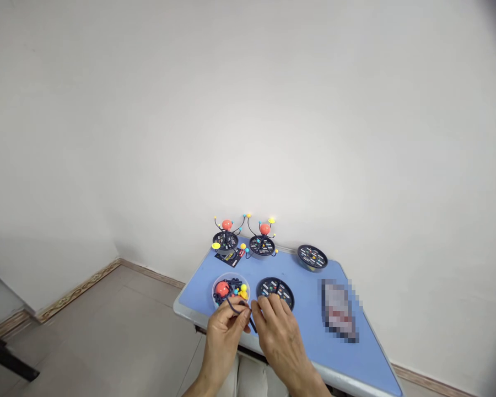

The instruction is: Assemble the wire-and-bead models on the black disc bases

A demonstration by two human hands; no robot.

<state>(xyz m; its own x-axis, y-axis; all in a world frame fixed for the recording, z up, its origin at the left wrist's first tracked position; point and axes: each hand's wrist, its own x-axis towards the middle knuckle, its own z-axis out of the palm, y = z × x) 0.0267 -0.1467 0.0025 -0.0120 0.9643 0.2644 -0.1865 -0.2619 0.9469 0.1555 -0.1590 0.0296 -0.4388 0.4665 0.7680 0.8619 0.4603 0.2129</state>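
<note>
My left hand (224, 330) is closed, its thumb and fingers pinching a thin, curved black plastic arm (232, 306) above the table's front edge. Right beside it, my right hand (276, 324) has its fingers curled in close to the left fingertips. A short black rod (253, 326) shows between the two hands. What the right fingertips grip is hidden behind the hand. Just beyond my left hand stands a clear round tub (213, 282) with a red ball (222, 289), small yellow and blue balls and dark parts. Past my right hand lies a black round base (287, 289) with printed planets, partly covered.
Two solar-system models with red suns, a left one (226, 225) and a right one (264, 229), stand at the blue table's back. A dark card (231, 258) lies before them. Another round base (313, 257) rests back right. A blurred packet (339, 311) lies right.
</note>
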